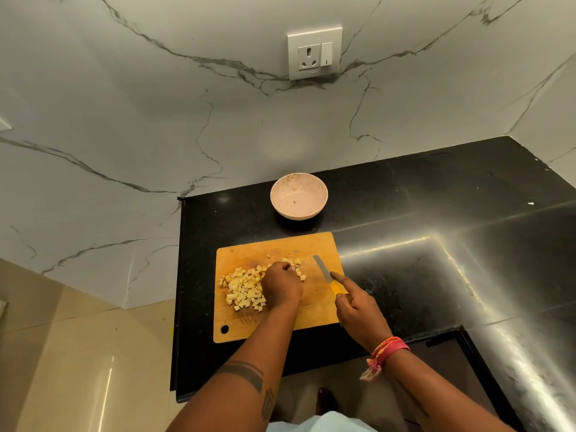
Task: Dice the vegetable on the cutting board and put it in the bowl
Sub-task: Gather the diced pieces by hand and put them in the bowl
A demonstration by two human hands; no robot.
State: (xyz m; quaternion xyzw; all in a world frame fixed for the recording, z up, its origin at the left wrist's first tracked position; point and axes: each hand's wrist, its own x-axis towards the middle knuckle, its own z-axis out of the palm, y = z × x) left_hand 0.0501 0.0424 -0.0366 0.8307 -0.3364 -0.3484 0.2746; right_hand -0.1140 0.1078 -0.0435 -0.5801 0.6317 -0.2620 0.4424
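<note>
A wooden cutting board (258, 332) lies on the black counter. A heap of pale yellow diced vegetable (244, 289) sits on its left half, with a few more pieces (296, 263) near the board's middle. My left hand (282, 286) rests over the dice with fingers curled, gathering pieces at its fingertips. My right hand (358, 310) grips a yellow-handled knife (325, 274), forefinger along the blade, which points up and left over the board. A pinkish bowl (299, 196) stands beyond the board, nearly bare inside apart from a scrap or two.
The black counter (436, 244) stretches to the right and turns a corner. A marble wall with a socket (314, 54) rises behind the bowl. The counter's left edge drops to a beige floor (78, 353).
</note>
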